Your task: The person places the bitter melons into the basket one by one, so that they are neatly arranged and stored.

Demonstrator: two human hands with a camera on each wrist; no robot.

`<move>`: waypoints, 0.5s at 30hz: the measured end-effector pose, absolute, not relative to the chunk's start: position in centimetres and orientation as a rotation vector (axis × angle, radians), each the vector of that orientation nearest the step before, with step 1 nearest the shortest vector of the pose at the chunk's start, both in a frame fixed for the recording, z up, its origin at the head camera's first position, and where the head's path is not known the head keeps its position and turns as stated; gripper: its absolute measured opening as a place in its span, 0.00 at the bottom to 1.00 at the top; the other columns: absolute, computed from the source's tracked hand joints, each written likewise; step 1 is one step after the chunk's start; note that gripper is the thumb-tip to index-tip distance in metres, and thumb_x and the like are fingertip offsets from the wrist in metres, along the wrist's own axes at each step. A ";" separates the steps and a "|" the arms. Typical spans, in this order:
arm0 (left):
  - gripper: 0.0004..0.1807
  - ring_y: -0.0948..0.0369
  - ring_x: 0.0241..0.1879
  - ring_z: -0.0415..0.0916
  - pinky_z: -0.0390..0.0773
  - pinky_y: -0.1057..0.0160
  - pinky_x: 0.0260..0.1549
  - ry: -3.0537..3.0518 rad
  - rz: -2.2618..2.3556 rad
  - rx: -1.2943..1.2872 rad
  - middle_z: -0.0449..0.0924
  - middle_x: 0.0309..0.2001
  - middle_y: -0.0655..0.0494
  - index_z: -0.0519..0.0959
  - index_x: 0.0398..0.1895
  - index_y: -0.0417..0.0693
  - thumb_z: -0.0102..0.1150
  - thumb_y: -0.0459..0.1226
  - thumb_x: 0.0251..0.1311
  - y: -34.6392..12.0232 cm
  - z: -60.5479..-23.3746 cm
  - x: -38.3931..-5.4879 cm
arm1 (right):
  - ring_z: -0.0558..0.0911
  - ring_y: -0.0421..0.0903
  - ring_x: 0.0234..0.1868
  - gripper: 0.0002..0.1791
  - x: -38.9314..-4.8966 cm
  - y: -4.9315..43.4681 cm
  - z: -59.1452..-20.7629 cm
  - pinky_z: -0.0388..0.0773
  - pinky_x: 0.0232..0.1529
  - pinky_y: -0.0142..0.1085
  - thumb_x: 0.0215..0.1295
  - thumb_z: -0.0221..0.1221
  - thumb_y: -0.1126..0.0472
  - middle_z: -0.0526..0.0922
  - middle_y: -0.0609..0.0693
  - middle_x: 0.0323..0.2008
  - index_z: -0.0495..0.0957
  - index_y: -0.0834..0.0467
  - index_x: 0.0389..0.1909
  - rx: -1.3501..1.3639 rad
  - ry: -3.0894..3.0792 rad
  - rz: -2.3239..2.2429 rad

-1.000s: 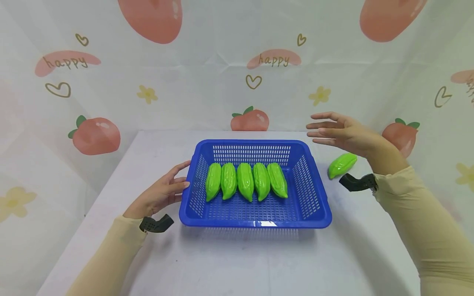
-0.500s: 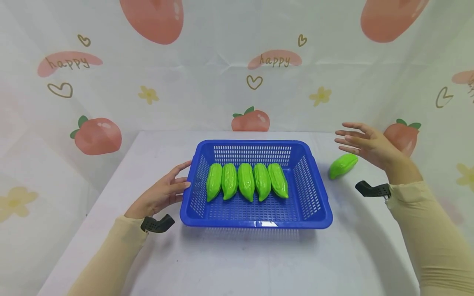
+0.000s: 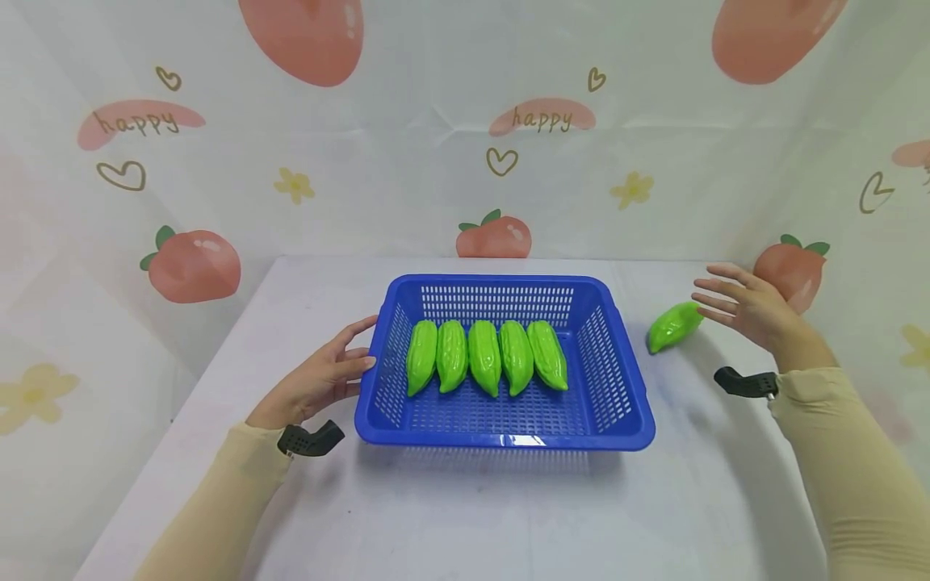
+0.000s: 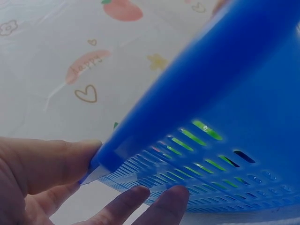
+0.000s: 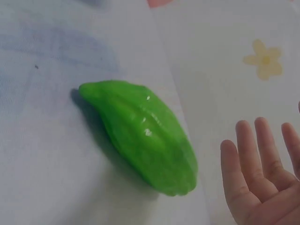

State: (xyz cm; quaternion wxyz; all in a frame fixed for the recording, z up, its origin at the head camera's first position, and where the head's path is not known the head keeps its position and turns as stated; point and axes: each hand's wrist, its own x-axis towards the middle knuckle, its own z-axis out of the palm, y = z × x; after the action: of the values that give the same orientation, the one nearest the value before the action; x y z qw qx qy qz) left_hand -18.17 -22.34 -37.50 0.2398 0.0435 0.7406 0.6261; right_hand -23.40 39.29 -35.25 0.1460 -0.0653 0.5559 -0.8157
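In the head view a blue plastic basket (image 3: 508, 441) stands mid-table, with several shiny green bitter melons (image 3: 483, 359) lying side by side in it. My left hand (image 3: 320, 378) holds the basket's left rim; the left wrist view shows the thumb (image 4: 70, 159) at the rim and fingertips (image 4: 171, 199) close along the slotted wall. One more bitter melon (image 3: 674, 327) lies on the table right of the basket. My right hand (image 3: 756, 311) is just to the right of it, fingers spread and holding nothing. In the right wrist view that bitter melon (image 5: 140, 136) lies apart from the fingers.
The white table (image 3: 465, 516) reaches back to a patterned cloth backdrop (image 3: 407, 161) with peaches, flowers and hearts. Dark wrist mounts (image 3: 311, 440) sit at both sleeves.
My right hand has moved rightward and down, away from above the basket's right side to beside the loose bitter melon. The left hand and the basket stay in place.
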 end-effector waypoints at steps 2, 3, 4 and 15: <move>0.44 0.55 0.51 0.80 0.77 0.51 0.55 2.025 1.715 0.119 0.64 0.67 0.37 0.42 0.77 0.68 0.57 0.43 0.66 -22.3 -37.5 -18.2 | 0.85 0.45 0.45 0.13 -23.4 39.7 -35.6 0.83 0.43 0.35 0.75 0.43 0.67 0.85 0.47 0.43 0.73 0.51 0.49 -0.132 1.614 -2.351; 0.44 0.55 0.51 0.80 0.77 0.51 0.55 2.022 1.716 0.121 0.64 0.68 0.37 0.42 0.77 0.68 0.57 0.43 0.66 -22.4 -37.5 -18.2 | 0.86 0.44 0.44 0.12 -23.3 39.9 -35.7 0.83 0.43 0.35 0.75 0.43 0.67 0.86 0.47 0.43 0.73 0.51 0.49 -0.108 1.616 -2.354; 0.44 0.55 0.51 0.80 0.77 0.51 0.55 2.020 1.718 0.120 0.64 0.68 0.37 0.42 0.77 0.68 0.57 0.42 0.66 -22.4 -37.6 -18.2 | 0.86 0.44 0.44 0.12 -23.3 40.1 -35.9 0.83 0.43 0.35 0.75 0.44 0.67 0.86 0.47 0.42 0.73 0.51 0.48 -0.088 1.616 -2.357; 0.43 0.55 0.50 0.80 0.79 0.53 0.54 2.009 1.726 0.116 0.64 0.67 0.37 0.43 0.77 0.69 0.57 0.42 0.66 -22.4 -37.6 -18.2 | 0.85 0.37 0.38 0.08 -23.0 41.0 -38.2 0.83 0.37 0.30 0.72 0.52 0.58 0.85 0.39 0.35 0.67 0.49 0.49 0.185 1.839 -2.209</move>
State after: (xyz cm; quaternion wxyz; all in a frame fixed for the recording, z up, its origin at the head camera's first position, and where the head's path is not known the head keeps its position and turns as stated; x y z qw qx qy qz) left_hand -18.18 -22.40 -37.60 0.2429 0.0423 0.7351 0.6316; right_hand -22.98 40.95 -38.16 0.1306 0.0637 0.6330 -0.7604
